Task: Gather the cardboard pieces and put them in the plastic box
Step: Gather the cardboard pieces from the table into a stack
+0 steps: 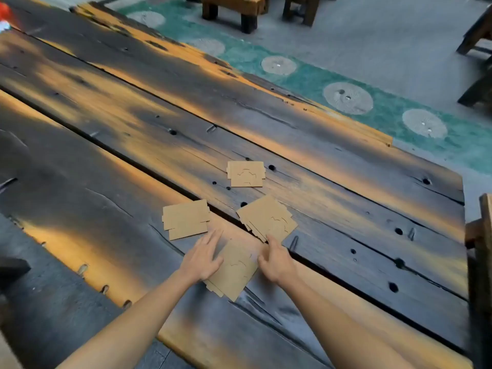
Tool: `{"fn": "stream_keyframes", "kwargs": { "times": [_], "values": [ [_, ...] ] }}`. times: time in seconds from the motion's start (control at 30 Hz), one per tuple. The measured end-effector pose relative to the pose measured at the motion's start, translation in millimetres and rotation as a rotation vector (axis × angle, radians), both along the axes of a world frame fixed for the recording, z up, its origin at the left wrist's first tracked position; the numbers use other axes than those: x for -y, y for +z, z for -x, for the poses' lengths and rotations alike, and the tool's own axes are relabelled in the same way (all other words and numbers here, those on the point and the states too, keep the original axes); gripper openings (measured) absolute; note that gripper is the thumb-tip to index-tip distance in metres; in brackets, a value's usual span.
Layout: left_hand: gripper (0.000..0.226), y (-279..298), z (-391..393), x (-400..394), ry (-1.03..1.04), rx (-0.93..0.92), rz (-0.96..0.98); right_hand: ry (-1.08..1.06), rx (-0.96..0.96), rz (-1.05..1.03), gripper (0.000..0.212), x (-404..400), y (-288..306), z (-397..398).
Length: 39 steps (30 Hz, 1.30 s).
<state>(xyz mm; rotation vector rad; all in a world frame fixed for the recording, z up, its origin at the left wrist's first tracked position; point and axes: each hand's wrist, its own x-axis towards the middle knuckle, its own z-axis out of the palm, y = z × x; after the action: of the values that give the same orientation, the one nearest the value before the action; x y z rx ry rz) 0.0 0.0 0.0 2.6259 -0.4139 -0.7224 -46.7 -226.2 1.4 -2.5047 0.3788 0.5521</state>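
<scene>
Several small stacks of flat brown cardboard pieces lie on a dark wooden plank table (106,115). The nearest stack (234,270) sits between my hands. My left hand (202,258) rests flat on its left edge with fingers spread. My right hand (275,258) touches its right edge, and the fingertips reach the corner of another stack (266,218) just beyond. A third stack (185,218) lies to the left and a fourth (246,173) farther back. No plastic box is in view.
The table's far edge runs diagonally; beyond it lies a green floor strip (306,78) with round patches. Wooden benches (234,9) stand at the top, and a wooden chair (479,235) stands at the right edge. A red object (4,12) shows at the top left corner.
</scene>
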Motion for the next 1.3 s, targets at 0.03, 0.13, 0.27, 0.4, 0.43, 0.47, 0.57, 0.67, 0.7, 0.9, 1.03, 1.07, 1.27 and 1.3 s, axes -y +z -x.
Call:
{"fn": "stream_keyframes", "kwargs": {
  "times": [0.03, 0.13, 0.27, 0.4, 0.43, 0.47, 0.57, 0.67, 0.7, 0.9, 1.03, 1.07, 1.27, 1.3],
  "values": [
    [0.076, -2.0, 1.0, 1.1, 0.020, -0.032, 0.005, -0.045, 0.001, -0.036, 0.074, -5.0, -3.5, 1.6],
    [0.071, -6.4, 7.0, 4.3, 0.127, -0.130, 0.007, -0.196, -0.023, -0.148, 0.072, -22.2, -17.0, 11.7],
    [0.061, -14.6, 11.5, 7.8, 0.218, -0.248, 0.046, -0.440, -0.099, -0.297, 0.066, -44.6, -35.7, 23.7],
    [0.055, -22.6, 15.4, 9.1, 0.347, -0.332, 0.116, -0.672, -0.114, -0.366, 0.060, -61.9, -46.3, 26.4],
    [0.053, -24.1, 16.1, 10.0, 0.381, -0.342, 0.131, -0.733, -0.111, -0.377, 0.059, -63.1, -47.8, 25.8],
    [0.053, -26.4, 15.7, 9.7, 0.411, -0.359, 0.142, -0.790, -0.115, -0.393, 0.057, -64.2, -49.9, 25.3],
    [0.052, -31.2, 10.8, 5.7, 0.511, -0.428, 0.191, -0.936, -0.144, -0.462, 0.043, -63.6, -53.2, 23.4],
    [0.039, -32.3, 7.7, 1.3, 0.560, -0.477, 0.238, -1.016, -0.138, -0.515, 0.019, -60.5, -54.4, 20.7],
    [0.033, -32.1, 7.3, 0.0, 0.566, -0.485, 0.259, -1.045, -0.132, -0.551, 0.017, -59.6, -55.1, 19.4],
    [0.018, -29.0, -0.7, -12.7, 0.652, -0.486, 0.395, -1.142, -0.059, -0.770, 0.020, -61.9, -47.3, 10.8],
    [0.018, -24.9, -10.1, -20.3, 0.683, -0.606, 0.519, -1.138, -0.036, -0.829, 0.021, -69.7, -39.4, 6.9],
    [0.018, -23.9, -12.5, -22.8, 0.682, -0.631, 0.550, -1.133, -0.032, -0.838, 0.020, -71.3, -38.9, 6.1],
    [0.022, -17.7, -26.1, -38.2, 0.676, -0.796, 0.633, -1.098, -0.023, -0.861, 0.027, -76.7, -35.9, 0.1],
    [0.024, -16.7, -28.0, -39.5, 0.672, -0.822, 0.646, -1.092, -0.022, -0.859, 0.030, -77.6, -35.5, -1.7]
  ]
}}
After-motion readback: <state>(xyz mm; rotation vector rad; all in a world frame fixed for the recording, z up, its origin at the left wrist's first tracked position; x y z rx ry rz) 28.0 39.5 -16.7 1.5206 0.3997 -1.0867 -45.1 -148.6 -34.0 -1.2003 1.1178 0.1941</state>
